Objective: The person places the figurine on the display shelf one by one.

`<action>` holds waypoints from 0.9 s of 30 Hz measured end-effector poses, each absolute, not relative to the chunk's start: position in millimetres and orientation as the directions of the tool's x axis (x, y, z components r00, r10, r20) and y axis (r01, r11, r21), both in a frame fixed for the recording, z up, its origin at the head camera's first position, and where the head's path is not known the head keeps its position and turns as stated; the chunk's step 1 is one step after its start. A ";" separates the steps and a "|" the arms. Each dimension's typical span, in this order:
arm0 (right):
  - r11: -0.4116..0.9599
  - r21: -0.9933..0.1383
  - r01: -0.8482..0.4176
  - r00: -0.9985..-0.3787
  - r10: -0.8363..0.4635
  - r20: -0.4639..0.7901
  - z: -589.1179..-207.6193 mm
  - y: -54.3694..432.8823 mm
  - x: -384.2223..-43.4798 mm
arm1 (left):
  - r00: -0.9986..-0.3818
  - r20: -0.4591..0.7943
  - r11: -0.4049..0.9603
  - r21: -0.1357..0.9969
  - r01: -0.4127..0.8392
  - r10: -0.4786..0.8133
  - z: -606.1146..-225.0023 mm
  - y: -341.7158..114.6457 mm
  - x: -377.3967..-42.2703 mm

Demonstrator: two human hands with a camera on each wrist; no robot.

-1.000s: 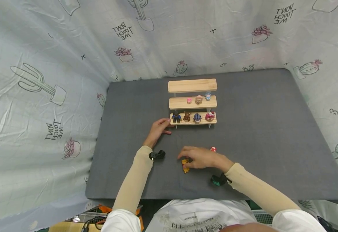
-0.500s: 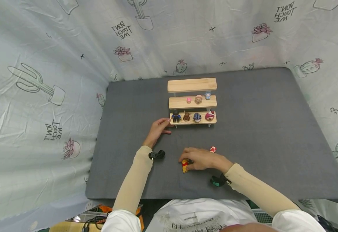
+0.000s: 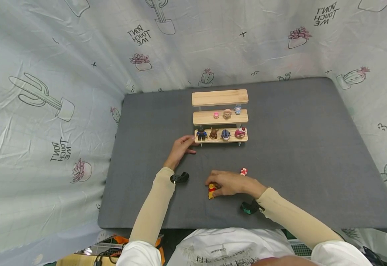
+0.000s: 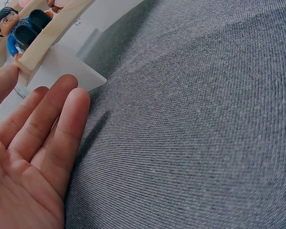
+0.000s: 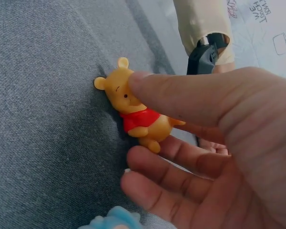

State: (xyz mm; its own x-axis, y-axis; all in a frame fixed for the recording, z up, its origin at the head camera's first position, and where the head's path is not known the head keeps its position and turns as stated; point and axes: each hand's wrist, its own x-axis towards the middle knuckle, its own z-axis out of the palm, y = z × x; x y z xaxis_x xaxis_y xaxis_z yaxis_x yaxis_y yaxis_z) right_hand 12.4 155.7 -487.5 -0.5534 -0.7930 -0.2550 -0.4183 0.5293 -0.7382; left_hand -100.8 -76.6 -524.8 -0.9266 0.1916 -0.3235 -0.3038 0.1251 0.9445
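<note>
My right hand holds a yellow bear figurine in a red shirt low over the grey table, thumb across its head and fingers by its feet. Beyond that hand lies a small red-and-white toy. Part of a light blue toy shows at the bottom of the right wrist view. My left hand is at the left end of a three-tier wooden shelf. Its thumb touches the lowest board's corner, while the other fingers extend loosely below, near a clear support.
A black-haired figure in blue sits at the left of the lowest board, beside several other figurines. The middle board carries 3 small figures. Patterned curtains surround the grey table at the back and sides.
The bear figurine has been turned in my right hand so its red shirt faces up more. That hand has shifted slightly right; my left hand stays at the shelf.
</note>
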 end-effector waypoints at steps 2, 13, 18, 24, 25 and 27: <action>0.520 -0.746 -0.417 -0.547 -0.799 -0.251 -488.2 156.0 12.6 | -0.926 -0.328 0.127 0.943 -0.308 0.190 -524.8 -76.4 -100.9; 0.548 -0.729 -0.410 -0.544 -0.789 -0.287 -487.5 155.2 12.6 | -0.934 -0.301 0.119 0.952 -0.282 0.192 -525.1 -77.2 -99.6; 0.568 -0.684 -0.458 -0.516 -0.796 -0.315 -489.5 154.7 14.2 | -0.936 -0.292 0.114 0.955 -0.274 0.196 -525.7 -77.3 -99.2; 0.555 -0.691 -0.463 -0.525 -0.800 -0.292 -489.1 157.7 10.7 | -0.929 -0.319 0.125 0.946 -0.299 0.190 -525.5 -76.3 -100.5; 0.553 -0.697 -0.457 -0.530 -0.798 -0.286 -489.5 158.5 9.2 | -0.928 -0.322 0.126 0.945 -0.302 0.188 -525.8 -76.2 -100.8; 0.550 -0.712 -0.437 -0.546 -0.791 -0.276 -490.2 160.1 6.0 | -0.927 -0.326 0.125 0.944 -0.306 0.186 -526.5 -75.9 -101.3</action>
